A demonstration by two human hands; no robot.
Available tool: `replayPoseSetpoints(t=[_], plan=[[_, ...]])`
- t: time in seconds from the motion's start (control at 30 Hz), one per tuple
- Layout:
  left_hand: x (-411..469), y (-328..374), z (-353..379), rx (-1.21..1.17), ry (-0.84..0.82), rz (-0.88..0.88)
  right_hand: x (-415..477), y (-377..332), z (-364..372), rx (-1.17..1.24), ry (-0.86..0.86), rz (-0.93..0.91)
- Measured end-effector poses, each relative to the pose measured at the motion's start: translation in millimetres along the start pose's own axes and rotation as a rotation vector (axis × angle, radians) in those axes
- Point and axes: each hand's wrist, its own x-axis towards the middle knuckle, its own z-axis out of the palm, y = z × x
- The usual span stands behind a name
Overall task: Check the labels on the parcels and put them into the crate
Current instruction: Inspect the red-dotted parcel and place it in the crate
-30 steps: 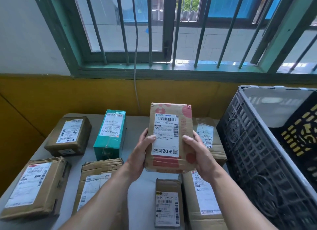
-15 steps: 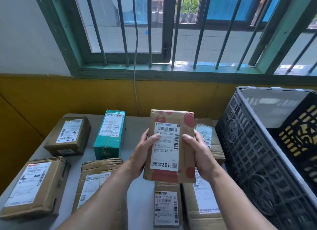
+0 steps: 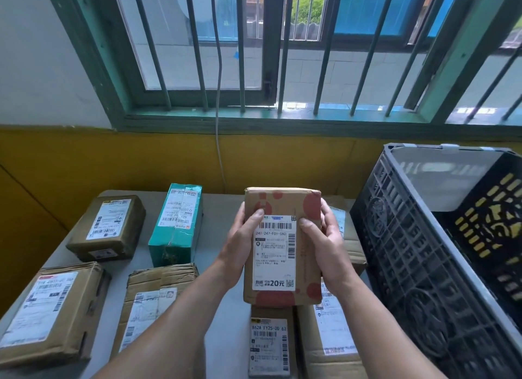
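Holding the spotted parcel (image 3: 282, 248) label-up above the surface (image 3: 221, 212), long axis running away toward the window (image 3: 254, 54), with left hand (image 3: 240, 243) and right hand (image 3: 330, 246) clamped on its long sides; likely facing a sideways carry to the black crate (image 3: 409, 251) just right, nearer the right hand.

Grey table (image 3: 221, 217), brown labelled parcels (image 3: 107, 227), teal parcel (image 3: 176, 226)
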Motion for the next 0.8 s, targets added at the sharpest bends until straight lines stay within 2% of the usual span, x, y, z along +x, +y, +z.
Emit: replayPoseSetpoints(t=[0.33, 0.8], plan=[[1.3, 5.1, 6.9, -0.015, 0.051, 0.084, -2.0, -13.3, 2.5, -0.034, 0.129, -0.046], [4.3, 11.9, 10.3, -0.029, 0.155, 0.134, -5.7, -31.4, 5.1, -0.069, 0.205, -0.090]])
